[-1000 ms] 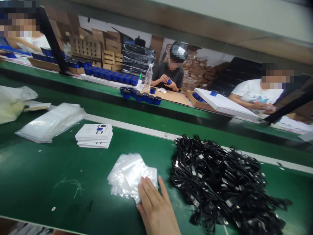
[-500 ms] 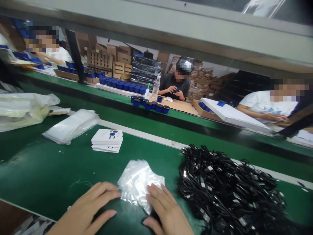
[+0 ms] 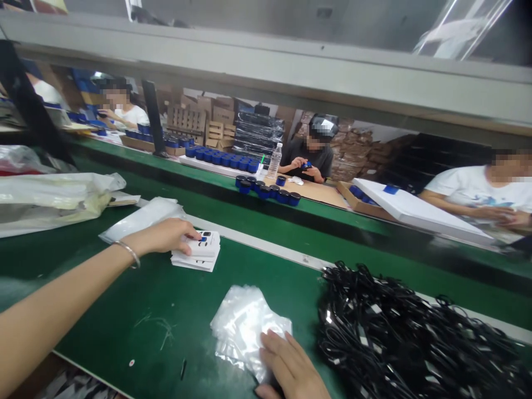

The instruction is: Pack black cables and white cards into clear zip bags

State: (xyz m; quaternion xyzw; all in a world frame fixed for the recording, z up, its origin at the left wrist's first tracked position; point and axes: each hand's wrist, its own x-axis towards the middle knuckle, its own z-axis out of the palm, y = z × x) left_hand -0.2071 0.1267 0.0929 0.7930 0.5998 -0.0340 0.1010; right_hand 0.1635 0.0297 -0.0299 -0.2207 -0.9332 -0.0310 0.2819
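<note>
At far left, a bundle of flat plastic sleeves [image 3: 143, 219] lies on the green conveyor belt [image 3: 124, 316]. The person's left hand [image 3: 162, 235], with a thin metal bangle [image 3: 129, 253] on its wrist, reaches out, and its fingertips [image 3: 192, 235] touch a stack of white printed cards [image 3: 199, 250] at 11 o'clock from the bags. The top card shows a dark-and-blue graphic, but no brand or writing is legible. The right hand [image 3: 291, 368] rests on a pile of clear zip bags [image 3: 245, 332], fingers lying flat, not clamped. The hands are well apart. A heap of black cables [image 3: 407, 332] lies at 3 o'clock from the bags, just beside the right hand. Compared with the earlier frame, the left hand has moved from beside the bags to the cards.
</note>
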